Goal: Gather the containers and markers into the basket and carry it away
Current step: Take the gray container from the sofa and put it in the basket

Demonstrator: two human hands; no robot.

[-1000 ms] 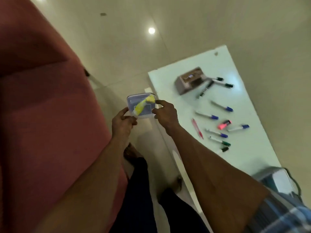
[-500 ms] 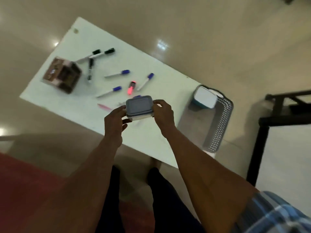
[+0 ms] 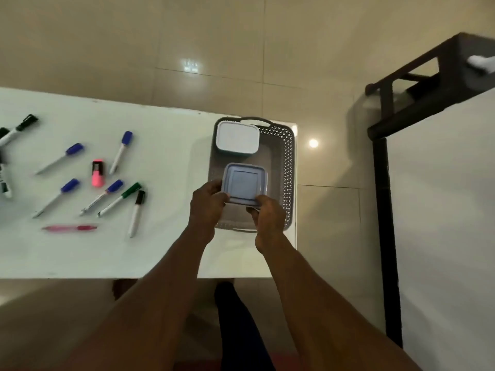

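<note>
A grey perforated basket [image 3: 288,167] stands at the right end of the white table [image 3: 166,245]. A white-lidded container [image 3: 237,140] lies in its far part. Over the basket's middle I hold a square blue-lidded container [image 3: 245,183] with both hands: my left hand [image 3: 206,207] grips its left edge, my right hand [image 3: 269,218] grips its near right corner. Several markers lie on the table to the left: blue-capped markers [image 3: 122,151], a green-capped marker [image 3: 120,198], a black-capped marker [image 3: 136,212], a pink highlighter [image 3: 97,173] and a pink pen [image 3: 70,228].
More black-capped markers [image 3: 20,128] lie at the table's far left edge. A dark frame [image 3: 385,210] holding a white board stands to the right of the table. Tiled floor surrounds the table. My legs show below the table's near edge.
The view has swung from the red seat to straight over the table. Both hands have carried the blue-lidded container rightward, from in front of the markers to above the basket.
</note>
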